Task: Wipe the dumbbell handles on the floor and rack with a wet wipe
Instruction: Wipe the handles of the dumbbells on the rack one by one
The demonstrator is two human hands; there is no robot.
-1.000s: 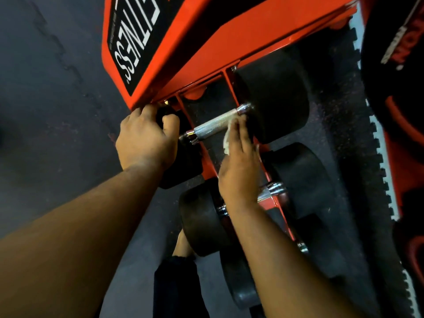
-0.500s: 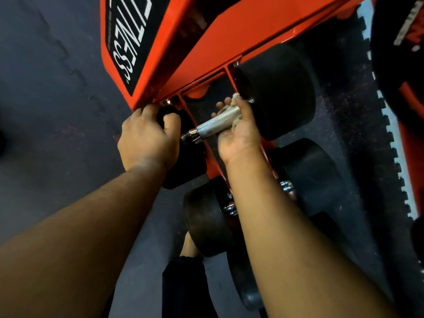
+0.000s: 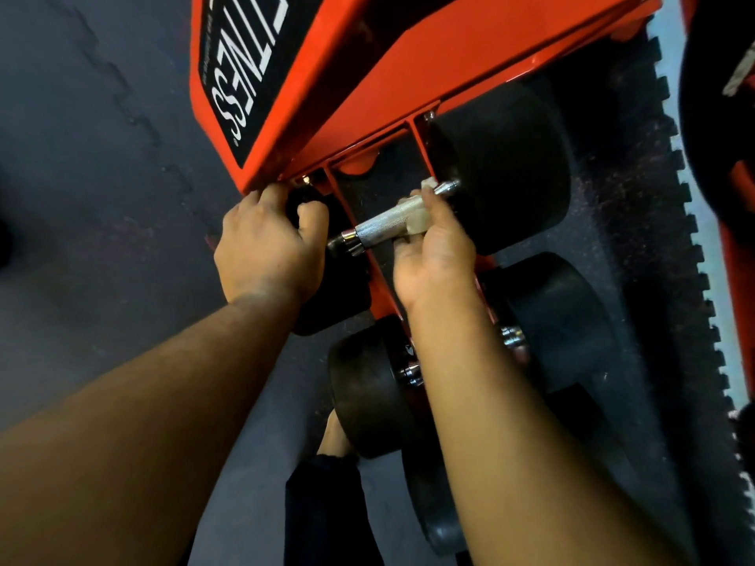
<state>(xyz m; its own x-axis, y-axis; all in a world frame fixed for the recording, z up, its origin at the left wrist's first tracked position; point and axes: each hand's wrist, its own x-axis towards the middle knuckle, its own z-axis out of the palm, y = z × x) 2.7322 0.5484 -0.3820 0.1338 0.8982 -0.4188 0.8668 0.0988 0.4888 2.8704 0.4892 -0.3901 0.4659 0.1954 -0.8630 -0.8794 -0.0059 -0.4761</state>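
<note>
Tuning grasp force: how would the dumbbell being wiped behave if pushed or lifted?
Probably heavy for its size: the dumbbell's black heads are thick, solid-looking cylinders. Round heads suggest it could roll if pushed, though the red rack rails likely cradle it. The knurled handle, under the right hand and wet wipe, should grip well.

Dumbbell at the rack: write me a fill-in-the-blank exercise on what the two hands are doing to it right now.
1. The right hand wraps a wet wipe around the dumbbell's metal ____.
2. The left hand grips the dumbbell's black ____ weight, the one nearer the bare floor.
3. The rack above the dumbbell is painted ____.
4. The white letters on the rack's black label end in ____.

Missing words: handle; end; red; NESS
</note>
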